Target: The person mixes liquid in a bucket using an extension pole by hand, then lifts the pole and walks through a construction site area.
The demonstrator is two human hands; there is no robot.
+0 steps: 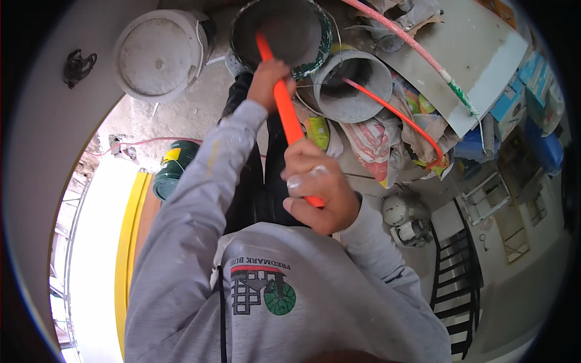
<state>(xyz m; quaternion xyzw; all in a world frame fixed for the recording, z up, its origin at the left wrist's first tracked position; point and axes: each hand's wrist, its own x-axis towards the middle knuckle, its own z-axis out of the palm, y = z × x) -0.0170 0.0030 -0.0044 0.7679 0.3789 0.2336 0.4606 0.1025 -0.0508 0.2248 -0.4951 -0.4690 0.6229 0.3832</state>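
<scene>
Both my hands grip a flat bright orange bar (287,124) that dips into a green-rimmed bucket (284,33) holding dark grey material. My left hand (269,85) wraps round it just short of the bucket rim. My right hand (315,187), with white smears on its knuckles, grips it lower in the picture, near the other end. Right of the bucket sits a grey pail (354,100) with a thinner orange-red bar (402,118) leaning out of it.
A lidded white bucket (154,54) and green can (177,160) lie leftward. Crumpled sacks (369,151), a pale board (454,72) and a pink pole (408,39) crowd the right. Beyond are a rounded machine (402,218), stairs (454,284) and a yellow edge (130,242).
</scene>
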